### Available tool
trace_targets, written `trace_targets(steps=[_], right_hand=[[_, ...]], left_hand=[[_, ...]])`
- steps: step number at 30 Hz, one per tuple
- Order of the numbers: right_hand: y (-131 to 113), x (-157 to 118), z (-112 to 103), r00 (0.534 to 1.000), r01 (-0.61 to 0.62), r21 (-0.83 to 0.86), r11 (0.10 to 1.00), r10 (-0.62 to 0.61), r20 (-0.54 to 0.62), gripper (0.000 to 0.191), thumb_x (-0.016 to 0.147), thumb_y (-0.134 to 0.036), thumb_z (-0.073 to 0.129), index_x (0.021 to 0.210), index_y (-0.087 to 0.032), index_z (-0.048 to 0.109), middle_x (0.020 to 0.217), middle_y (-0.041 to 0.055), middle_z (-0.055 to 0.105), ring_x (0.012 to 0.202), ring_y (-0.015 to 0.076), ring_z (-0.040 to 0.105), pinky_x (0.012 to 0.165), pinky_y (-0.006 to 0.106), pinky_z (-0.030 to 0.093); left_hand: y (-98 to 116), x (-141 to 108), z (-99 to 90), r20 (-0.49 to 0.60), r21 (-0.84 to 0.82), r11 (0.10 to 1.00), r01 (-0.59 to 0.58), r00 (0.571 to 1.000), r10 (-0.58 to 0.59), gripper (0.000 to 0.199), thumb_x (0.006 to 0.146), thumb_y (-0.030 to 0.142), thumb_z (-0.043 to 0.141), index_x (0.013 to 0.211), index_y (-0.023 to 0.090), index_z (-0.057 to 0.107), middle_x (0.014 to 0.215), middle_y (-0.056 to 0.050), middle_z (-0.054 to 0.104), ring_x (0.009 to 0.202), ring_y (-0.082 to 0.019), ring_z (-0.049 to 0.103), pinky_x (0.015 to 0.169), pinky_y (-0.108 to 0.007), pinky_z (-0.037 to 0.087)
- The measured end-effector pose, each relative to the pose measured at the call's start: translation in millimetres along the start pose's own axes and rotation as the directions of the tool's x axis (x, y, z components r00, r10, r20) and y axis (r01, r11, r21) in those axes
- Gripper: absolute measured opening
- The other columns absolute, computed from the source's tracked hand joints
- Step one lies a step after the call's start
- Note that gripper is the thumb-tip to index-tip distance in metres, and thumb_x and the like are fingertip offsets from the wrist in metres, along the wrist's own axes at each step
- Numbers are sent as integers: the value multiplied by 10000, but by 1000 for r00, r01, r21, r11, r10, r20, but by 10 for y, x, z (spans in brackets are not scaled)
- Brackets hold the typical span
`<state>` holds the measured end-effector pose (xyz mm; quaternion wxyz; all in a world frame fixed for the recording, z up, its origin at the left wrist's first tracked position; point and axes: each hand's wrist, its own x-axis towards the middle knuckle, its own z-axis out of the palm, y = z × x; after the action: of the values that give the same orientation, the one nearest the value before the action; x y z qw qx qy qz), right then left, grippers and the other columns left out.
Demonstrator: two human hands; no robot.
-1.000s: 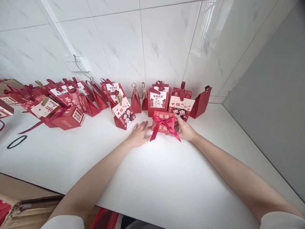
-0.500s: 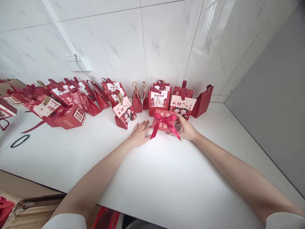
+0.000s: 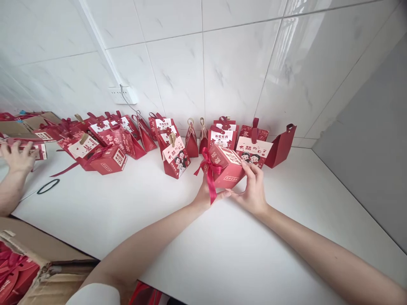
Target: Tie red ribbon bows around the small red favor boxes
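Note:
Between my two hands is a red gift box (image 3: 226, 173) with a pink-red ribbon bow on its left side and a white printed label on top. It is tilted, its ribbon end facing left. My left hand (image 3: 205, 195) supports it from below and the left, most of the fingers hidden behind the box. My right hand (image 3: 252, 188) grips its right end, fingers at the upper edge and thumb underneath. Just behind stand a red box with a cartoon couple (image 3: 252, 151) and a red-and-white handled box (image 3: 221, 139). Another couple box (image 3: 176, 157) stands to the left.
More red boxes (image 3: 111, 159) crowd the table's left and back, along the tiled wall. A black loop (image 3: 48, 186) lies at left. A co-worker's hand (image 3: 19, 156) touches a box at the far left. An open carton (image 3: 47, 271) with red boxes sits at lower left.
The ribboned box has been turned so its bow now points left and its labelled end shows. My left hand has moved under it. A co-worker's hand has come into view at the left.

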<state>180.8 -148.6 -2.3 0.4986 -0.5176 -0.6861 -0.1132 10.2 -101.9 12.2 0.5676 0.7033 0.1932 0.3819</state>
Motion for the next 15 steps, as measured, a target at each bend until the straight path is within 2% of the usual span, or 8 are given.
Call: trace_targets(steps=[2, 4, 6, 9, 11, 15], right_hand=[[-3, -8, -7, 1000, 22, -1, 1000, -22, 20, 982, 807, -452, 719, 1536, -354, 68, 1382, 149, 332, 1272, 408, 394, 1034, 610, 407], [11, -13, -19, 996, 78, 22, 997, -79, 37, 991, 811, -439, 721, 1535, -358, 50, 1413, 147, 327, 1287, 400, 395, 1043, 604, 404], [36, -21, -31, 986, 156, 54, 986, -159, 49, 980, 818, -420, 712, 1530, -371, 41, 1437, 136, 324, 1304, 398, 391, 1056, 619, 382], [72, -37, -39, 973, 216, 110, 970, -223, 58, 902, 849, -353, 658, 1517, -402, 53, 1465, 113, 313, 1299, 388, 417, 1077, 657, 333], [79, -41, -37, 980, 176, 157, 972, -189, 67, 830, 868, -312, 622, 1505, -415, 100, 1479, 99, 307, 1295, 373, 434, 1086, 650, 329], [63, -24, -27, 993, -31, 305, 952, -4, 115, 647, 928, -283, 533, 1480, -367, 208, 1463, 108, 338, 1197, 320, 535, 1040, 574, 427]], left_hand=[[7, -4, -77, -53, 9, 1000, 23, 998, -22, 1045, 727, 459, 750, 1519, 286, 90, 1574, -143, 280, 1426, -328, 339, 1118, -566, 372], [-8, 7, -202, -81, -1, 1000, 27, 996, -27, 969, 742, 481, 728, 1504, 279, 163, 1556, -135, 324, 1419, -327, 350, 1124, -556, 368], [-27, 30, -333, -99, -54, 998, 40, 994, -45, 855, 781, 550, 654, 1473, 251, 251, 1513, -137, 397, 1387, -327, 400, 1109, -546, 387], [-18, 78, -494, -153, -84, 995, 61, 986, -73, 815, 796, 660, 538, 1452, 247, 286, 1475, -124, 446, 1341, -312, 458, 1064, -526, 439], [14, 102, -573, -199, -50, 998, 43, 979, -52, 798, 809, 686, 474, 1455, 264, 274, 1475, -106, 446, 1344, -297, 454, 1045, -509, 459], [62, 99, -731, -308, 127, 991, -36, 948, 74, 766, 828, 713, 389, 1433, 249, 324, 1429, -104, 492, 1392, -297, 387, 1080, -520, 422]])
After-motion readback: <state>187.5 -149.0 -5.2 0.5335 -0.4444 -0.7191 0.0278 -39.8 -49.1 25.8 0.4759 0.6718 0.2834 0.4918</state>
